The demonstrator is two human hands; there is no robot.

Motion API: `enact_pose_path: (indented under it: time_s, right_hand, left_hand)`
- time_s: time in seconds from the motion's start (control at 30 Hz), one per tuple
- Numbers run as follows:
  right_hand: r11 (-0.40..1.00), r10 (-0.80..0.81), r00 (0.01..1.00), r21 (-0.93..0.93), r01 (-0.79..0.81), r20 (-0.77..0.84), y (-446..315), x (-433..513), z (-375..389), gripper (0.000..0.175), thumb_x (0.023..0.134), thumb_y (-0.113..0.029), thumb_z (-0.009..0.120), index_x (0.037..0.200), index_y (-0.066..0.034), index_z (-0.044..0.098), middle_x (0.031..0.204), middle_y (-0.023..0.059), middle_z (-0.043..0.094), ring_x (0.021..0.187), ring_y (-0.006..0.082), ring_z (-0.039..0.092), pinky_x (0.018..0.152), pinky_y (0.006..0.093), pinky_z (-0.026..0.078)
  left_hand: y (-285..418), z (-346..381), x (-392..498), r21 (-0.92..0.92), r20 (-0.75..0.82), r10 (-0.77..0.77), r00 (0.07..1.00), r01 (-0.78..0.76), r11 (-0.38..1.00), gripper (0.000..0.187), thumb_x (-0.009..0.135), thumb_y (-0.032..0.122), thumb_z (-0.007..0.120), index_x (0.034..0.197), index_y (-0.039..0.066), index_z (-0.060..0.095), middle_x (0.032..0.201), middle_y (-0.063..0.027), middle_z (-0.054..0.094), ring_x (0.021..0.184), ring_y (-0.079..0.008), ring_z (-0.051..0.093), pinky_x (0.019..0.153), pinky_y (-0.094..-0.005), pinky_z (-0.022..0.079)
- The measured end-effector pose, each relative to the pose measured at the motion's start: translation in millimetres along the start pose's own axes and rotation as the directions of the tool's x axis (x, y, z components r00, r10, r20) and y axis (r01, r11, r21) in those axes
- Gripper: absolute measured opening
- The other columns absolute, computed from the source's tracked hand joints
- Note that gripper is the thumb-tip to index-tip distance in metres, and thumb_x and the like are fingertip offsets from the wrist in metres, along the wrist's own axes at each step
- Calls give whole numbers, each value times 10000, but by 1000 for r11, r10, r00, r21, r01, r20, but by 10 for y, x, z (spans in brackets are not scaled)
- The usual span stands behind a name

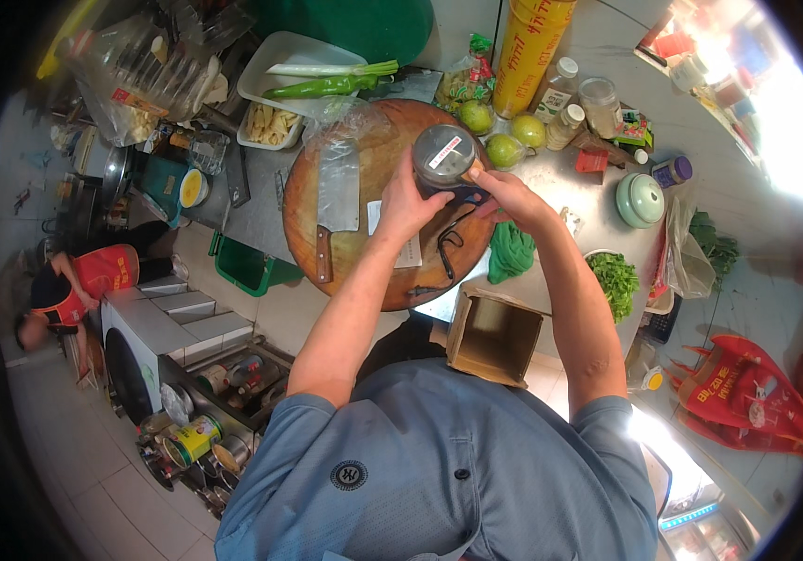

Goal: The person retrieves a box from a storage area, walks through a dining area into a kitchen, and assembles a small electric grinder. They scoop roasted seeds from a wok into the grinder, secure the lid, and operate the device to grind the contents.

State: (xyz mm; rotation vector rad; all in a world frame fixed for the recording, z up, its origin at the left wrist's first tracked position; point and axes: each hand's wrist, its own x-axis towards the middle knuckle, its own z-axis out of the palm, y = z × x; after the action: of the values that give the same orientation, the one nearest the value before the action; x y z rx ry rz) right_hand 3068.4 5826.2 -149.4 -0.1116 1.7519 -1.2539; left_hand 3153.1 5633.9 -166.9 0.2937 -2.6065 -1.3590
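A dark round appliance with a clear lid [443,156], bearing a white label, is held above a round wooden chopping board [303,189]. My left hand [407,200] grips its left side, and my right hand [506,196] holds its right side, with the fingers at an orange-brown part near the lid. A black cable [447,245] lies on the board below it. To the left, a cleaver [338,186] with a wooden handle rests flat. A printed paper sheet [410,254] lies partly behind my left forearm. The underside of the appliance is hidden.
An upright open cardboard box [496,336] stands near my body. Green cloth [511,254], greens in a bowl [613,280], a lidded green pot [640,200], wrapped green fruit [505,150] and jars [599,105] are at right. A white tray [250,77] holds vegetables. A person [85,287] is far left.
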Motion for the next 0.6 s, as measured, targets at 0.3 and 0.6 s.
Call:
enact_pose_path:
  time_s: [0.3, 0.6]
  right_hand:
    - [1000, 13, 1000, 6, -13, 3, -12, -13, -1, 785, 847, -661, 484, 1303, -21, 475, 1200, 134, 538, 881, 228, 602, 810, 385, 460]
    - [991, -83, 995, 98, 88, -47, 72, -48, 38, 707, 799, -628, 598, 1099, 11, 562, 989, 102, 599, 816, 194, 596, 645, 289, 460]
  left_hand:
    - [10, -5, -5, -9, -5, 9, 1000, -9, 1000, 959, 629, 218, 819, 1383, -24, 278, 1232, -242, 538, 1143, -394, 529, 948, -424, 439]
    - [-15, -26, 15, -33, 9, 41, 999, -41, 999, 971, 620, 222, 824, 1390, -23, 284, 1249, -247, 527, 1160, -393, 519, 965, -419, 429]
